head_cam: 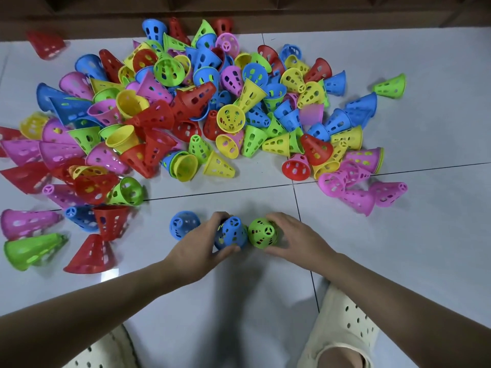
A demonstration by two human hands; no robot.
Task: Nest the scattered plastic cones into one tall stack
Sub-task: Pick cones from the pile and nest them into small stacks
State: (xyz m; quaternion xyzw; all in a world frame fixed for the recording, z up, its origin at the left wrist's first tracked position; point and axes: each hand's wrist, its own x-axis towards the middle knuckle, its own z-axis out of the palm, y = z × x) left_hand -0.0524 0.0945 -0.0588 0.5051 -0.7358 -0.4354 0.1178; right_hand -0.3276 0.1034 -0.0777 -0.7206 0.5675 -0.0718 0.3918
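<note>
Your left hand (204, 239) covers the near-left side of the blue cone (230, 233), so its base rim is hidden; yellow-green shows through its holes but what sits inside is hard to tell. Your right hand (291, 235) hides the right side and base of the green cone (263, 232). Both cones stand narrow end up on the floor (398, 235), touching each other between your hands. Left hand grips the blue cone, fingers curled over the far side, thumb along the near side. Right hand cups the green cone, fingers curved round its far side, thumb at the near side; how firm that contact is can't be judged from above. Both forearms come in from the bottom edge, angled inward, upper arms cut off. Just left of your left hand a second blue cone (183, 224) stands alone, untouched. Beyond both hands lies the big pile of cones (202, 107), mixed red, blue, green, yellow, pink, mostly on their sides, many overlapping so counts are impossible; some at the left edge are blurred and cropped. Near your body, two cream perforated shoes (342, 330) are partly cut off by the frame and by your arms. A dark wooden strip runs along the far edge, unclear what.
</note>
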